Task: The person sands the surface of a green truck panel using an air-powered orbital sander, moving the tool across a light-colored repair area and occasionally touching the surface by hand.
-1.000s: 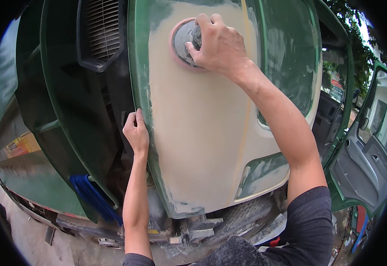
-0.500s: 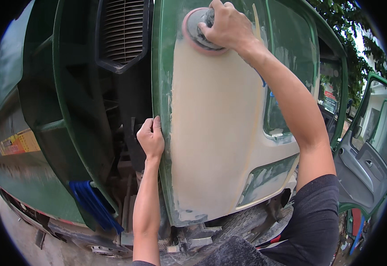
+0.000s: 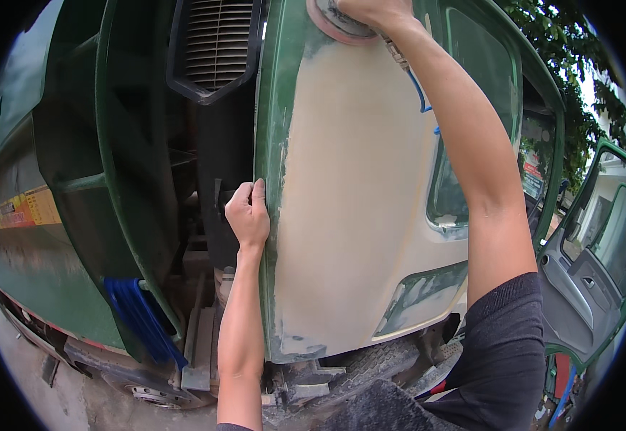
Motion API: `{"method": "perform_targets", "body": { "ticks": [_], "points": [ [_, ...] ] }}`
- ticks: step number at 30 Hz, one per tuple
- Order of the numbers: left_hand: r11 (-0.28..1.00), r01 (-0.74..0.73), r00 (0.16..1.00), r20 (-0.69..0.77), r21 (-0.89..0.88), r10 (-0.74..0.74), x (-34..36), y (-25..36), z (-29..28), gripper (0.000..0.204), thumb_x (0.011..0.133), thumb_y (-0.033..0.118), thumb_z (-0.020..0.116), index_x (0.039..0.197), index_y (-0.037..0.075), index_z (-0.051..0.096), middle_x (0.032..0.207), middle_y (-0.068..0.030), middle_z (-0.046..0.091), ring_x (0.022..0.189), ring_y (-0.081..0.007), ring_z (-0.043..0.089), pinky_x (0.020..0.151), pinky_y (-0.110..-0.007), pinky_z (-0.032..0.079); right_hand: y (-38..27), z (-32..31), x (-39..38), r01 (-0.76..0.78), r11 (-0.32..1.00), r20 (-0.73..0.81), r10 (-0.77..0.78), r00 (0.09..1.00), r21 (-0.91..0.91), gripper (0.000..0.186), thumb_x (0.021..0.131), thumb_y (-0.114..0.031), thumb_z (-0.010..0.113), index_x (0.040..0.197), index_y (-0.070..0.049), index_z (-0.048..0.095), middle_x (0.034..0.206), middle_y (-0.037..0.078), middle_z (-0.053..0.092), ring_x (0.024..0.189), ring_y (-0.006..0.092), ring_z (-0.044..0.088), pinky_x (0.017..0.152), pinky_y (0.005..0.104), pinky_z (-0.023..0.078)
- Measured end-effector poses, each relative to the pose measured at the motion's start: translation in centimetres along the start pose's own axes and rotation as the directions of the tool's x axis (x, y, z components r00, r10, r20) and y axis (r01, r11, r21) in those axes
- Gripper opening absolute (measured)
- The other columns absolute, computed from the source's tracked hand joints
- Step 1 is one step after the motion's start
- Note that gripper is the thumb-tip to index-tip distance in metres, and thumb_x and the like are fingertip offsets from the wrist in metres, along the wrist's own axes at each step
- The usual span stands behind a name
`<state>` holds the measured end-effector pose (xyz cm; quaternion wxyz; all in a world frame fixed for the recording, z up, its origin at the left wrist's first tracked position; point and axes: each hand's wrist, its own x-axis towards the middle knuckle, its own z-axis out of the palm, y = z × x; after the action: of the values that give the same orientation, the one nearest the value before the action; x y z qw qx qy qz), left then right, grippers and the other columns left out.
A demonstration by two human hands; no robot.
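Observation:
At the top of the view, my right hand point(image 3: 376, 10), partly cut off by the picture's edge, is closed over a round air sander point(image 3: 343, 30). The sander's pinkish disc lies against the upper part of a truck cab's side panel point(image 3: 349, 208), green with a large area of smooth cream filler. A hose fitting point(image 3: 397, 54) and thin blue air hose point(image 3: 421, 93) trail from the tool behind my forearm. Lower down, my left hand point(image 3: 248, 215) grips the panel's green left edge, thumb up; its fingertips are hidden behind that edge.
Left of the panel is a dark gap with a louvred vent point(image 3: 218, 47). A green truck body point(image 3: 47, 273) with blue straps point(image 3: 144, 320) stands further left. An open cab door point(image 3: 593, 266) juts out at right. Below the panel sits a dusty tyre point(image 3: 377, 366).
My right hand has carried the sander upward on the panel, partly out of the picture. My left hand keeps its grip on the edge. The view has shifted slightly.

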<state>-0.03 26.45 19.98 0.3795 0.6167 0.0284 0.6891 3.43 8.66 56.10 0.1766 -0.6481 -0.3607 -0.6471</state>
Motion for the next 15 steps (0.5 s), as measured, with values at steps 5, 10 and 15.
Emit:
{"method": "perform_targets", "body": {
  "ticks": [5,10,15],
  "points": [
    [1.000,-0.018,1.000,-0.012,0.003,0.018,0.9,0.1,-0.6,0.040,0.104,0.022,0.064,0.076,-0.003,0.049,0.063,-0.0047,0.038,0.061,-0.0126,0.034,0.054,-0.033,0.031,0.2,0.5,-3.0,0.127,0.992,0.136,-0.127,0.983,0.008,0.055,0.081,-0.041,0.075,0.118,-0.001,0.063,0.108,0.027,0.067,0.101,0.0453,0.071,0.090,0.0507,0.059],
    [0.999,-0.037,0.998,-0.043,-0.020,0.036,1.0,0.6,1.3,0.040,0.104,0.022,0.063,0.076,-0.002,0.049,0.063,-0.0056,0.036,0.060,-0.0126,0.034,0.054,-0.033,0.031,6.3,-0.2,2.4,-0.276,0.961,0.140,0.269,0.953,0.032,0.058,0.081,-0.040,0.074,0.124,-0.004,0.063,0.116,0.027,0.069,0.104,0.0426,0.072,0.093,0.0475,0.058],
    [1.000,0.017,1.000,-0.014,0.014,-0.016,0.8,0.3,-0.6,0.039,0.105,0.020,0.062,0.075,-0.003,0.048,0.062,-0.0028,0.037,0.060,-0.0111,0.033,0.053,-0.032,0.030,3.7,0.1,-4.1,0.044,0.996,0.131,-0.034,0.991,-0.077,0.062,0.081,-0.040,0.071,0.129,-0.003,0.062,0.114,0.022,0.072,0.106,0.0369,0.072,0.095,0.0445,0.058]
  ]
}}
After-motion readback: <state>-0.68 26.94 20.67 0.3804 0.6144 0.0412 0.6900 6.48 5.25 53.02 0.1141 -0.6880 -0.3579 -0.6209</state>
